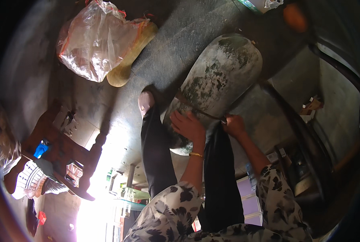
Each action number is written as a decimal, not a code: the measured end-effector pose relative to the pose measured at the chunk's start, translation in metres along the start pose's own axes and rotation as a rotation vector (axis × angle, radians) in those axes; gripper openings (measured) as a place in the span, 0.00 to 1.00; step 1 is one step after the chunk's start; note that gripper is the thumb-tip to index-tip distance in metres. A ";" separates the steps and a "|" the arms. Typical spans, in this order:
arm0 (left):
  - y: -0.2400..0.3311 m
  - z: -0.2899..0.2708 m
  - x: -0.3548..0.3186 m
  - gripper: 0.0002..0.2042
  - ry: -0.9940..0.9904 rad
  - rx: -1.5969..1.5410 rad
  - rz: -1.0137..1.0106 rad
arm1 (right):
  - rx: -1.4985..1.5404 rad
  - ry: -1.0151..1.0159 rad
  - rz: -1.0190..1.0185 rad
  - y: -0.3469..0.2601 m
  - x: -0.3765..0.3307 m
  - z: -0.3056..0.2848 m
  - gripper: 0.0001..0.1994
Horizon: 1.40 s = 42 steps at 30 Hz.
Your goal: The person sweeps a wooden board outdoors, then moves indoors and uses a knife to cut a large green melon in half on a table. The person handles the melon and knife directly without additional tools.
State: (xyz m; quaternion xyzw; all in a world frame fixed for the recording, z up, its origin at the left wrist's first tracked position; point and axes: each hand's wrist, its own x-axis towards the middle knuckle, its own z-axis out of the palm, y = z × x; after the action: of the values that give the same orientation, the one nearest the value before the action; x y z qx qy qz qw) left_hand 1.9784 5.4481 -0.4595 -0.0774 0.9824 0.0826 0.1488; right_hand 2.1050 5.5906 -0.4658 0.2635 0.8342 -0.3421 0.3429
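A large oblong winter melon (224, 68), whitish with dark green patches, lies lengthwise on the floor between and beyond my legs. Across it runs a long thin brownish blade, which looks like a knife (202, 112). My right hand (234, 125) is closed on its dark handle end, at the melon's right side. How deep the blade sits in the melon I cannot tell. My left hand (189, 127) rests with fingers spread on the near part of the melon, just short of the blade. That wrist wears a yellow bangle (196, 154).
A clear plastic bag (95, 42) lies against a long yellow gourd (125, 69) at the upper left. A carved wooden chair (55, 149) holding assorted items stands left. Dark curved furniture legs (295, 121) rise at right. My pink-shod foot (145, 101) is beside the melon.
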 end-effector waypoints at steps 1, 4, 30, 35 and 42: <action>0.002 0.001 -0.003 0.25 -0.003 0.054 0.005 | -0.013 -0.006 -0.011 0.002 -0.001 0.001 0.12; 0.005 0.004 -0.005 0.24 -0.029 0.102 0.017 | -0.047 0.004 -0.010 0.000 -0.002 0.001 0.13; -0.051 -0.031 0.118 0.23 0.039 0.126 0.165 | -0.065 -0.064 0.149 -0.265 0.112 -0.074 0.25; -0.045 -0.041 0.130 0.23 0.006 0.097 0.143 | -0.060 -0.153 0.227 -0.273 0.123 -0.078 0.24; -0.040 -0.050 0.130 0.26 -0.122 0.037 0.062 | -0.112 -0.328 0.271 -0.268 0.129 -0.078 0.15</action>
State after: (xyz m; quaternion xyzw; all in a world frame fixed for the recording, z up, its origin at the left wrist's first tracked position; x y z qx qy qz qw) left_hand 1.8484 5.3831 -0.4573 -0.0388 0.9748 0.0733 0.2072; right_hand 1.8129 5.5080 -0.4167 0.2946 0.7420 -0.2842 0.5308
